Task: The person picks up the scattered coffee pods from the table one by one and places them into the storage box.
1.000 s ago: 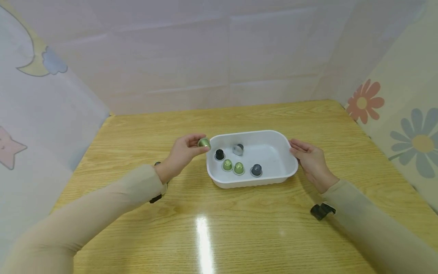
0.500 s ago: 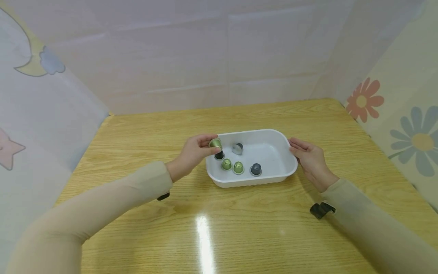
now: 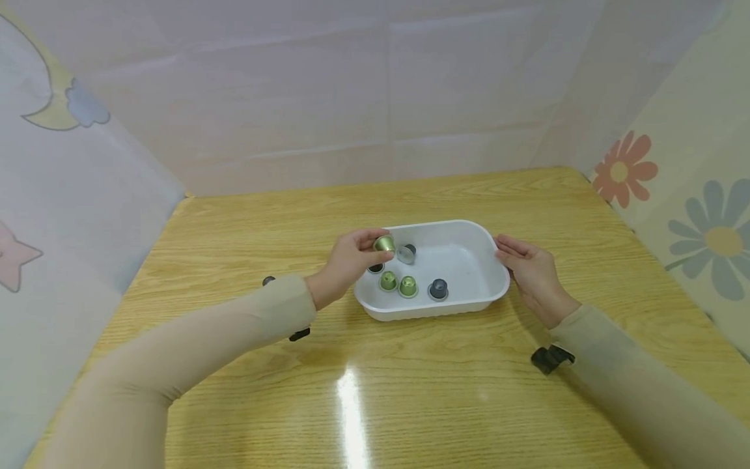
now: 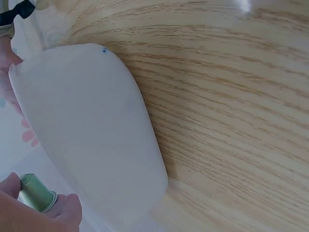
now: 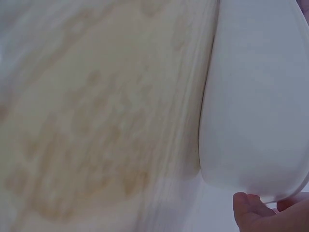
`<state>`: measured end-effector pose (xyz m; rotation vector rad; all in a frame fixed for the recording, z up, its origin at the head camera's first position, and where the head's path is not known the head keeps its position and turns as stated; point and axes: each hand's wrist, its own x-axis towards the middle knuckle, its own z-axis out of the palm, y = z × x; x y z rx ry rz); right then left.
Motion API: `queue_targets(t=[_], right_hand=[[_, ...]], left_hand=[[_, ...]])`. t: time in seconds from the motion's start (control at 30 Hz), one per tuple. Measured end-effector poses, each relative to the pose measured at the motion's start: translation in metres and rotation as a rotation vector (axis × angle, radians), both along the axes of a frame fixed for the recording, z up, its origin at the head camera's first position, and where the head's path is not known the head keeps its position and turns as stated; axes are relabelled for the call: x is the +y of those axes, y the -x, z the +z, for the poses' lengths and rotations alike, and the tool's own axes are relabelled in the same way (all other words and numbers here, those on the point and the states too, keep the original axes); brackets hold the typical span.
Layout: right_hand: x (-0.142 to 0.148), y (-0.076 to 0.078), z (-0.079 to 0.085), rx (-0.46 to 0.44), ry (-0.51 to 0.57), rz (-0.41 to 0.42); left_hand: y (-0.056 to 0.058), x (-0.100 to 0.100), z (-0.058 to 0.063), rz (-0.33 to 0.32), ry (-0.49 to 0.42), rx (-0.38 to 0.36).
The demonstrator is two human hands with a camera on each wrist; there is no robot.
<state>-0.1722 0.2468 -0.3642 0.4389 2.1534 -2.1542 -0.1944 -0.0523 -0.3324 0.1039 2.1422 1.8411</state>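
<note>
My left hand (image 3: 344,262) pinches a green coffee capsule (image 3: 384,243) between thumb and fingers, over the left end of a white tray (image 3: 463,264). In the left wrist view the held capsule (image 4: 36,193) lies tilted between the fingertips. Two more green capsules (image 3: 407,286) stand in the tray's front left, with a dark grey capsule (image 3: 438,288) to their right. Behind the left hand's thumb, a black capsule (image 3: 375,268) is mostly hidden. One grey capsule (image 3: 407,254) lies on its side, its pale lid showing. My right hand (image 3: 534,277) grips the tray's right rim.
The tray stands on a wood-grain table (image 3: 445,391). Pale sheets printed with a moon, a star and flowers (image 3: 624,170) enclose it at the back and sides. A dark strap (image 3: 552,359) hangs by the right wrist.
My left hand has carried the green capsule rightward, from the tray's left rim to above its inside, partly covering the black capsule. The right hand and the tray have stayed in place.
</note>
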Motion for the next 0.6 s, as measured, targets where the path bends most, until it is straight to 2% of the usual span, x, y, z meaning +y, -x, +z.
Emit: queue_targets(t=[0.17,0.3,0.47,0.6], right_hand=[[0.000,0.000,0.000,-0.004,-0.002,0.003],[0.001,0.000,0.000,-0.002,0.011,-0.004],[0.000,-0.001,0.000,0.002,0.025,-0.013],[-0.001,0.000,0.001,-0.001,0.017,-0.012]], left_hand=[[0.002,0.011,-0.006,-0.042,-0.018,-0.006],[0.003,0.020,-0.010,-0.071,-0.023,0.023],[0.008,0.029,-0.011,-0.076,0.004,0.037],[0.010,0.033,-0.009,-0.060,0.017,0.004]])
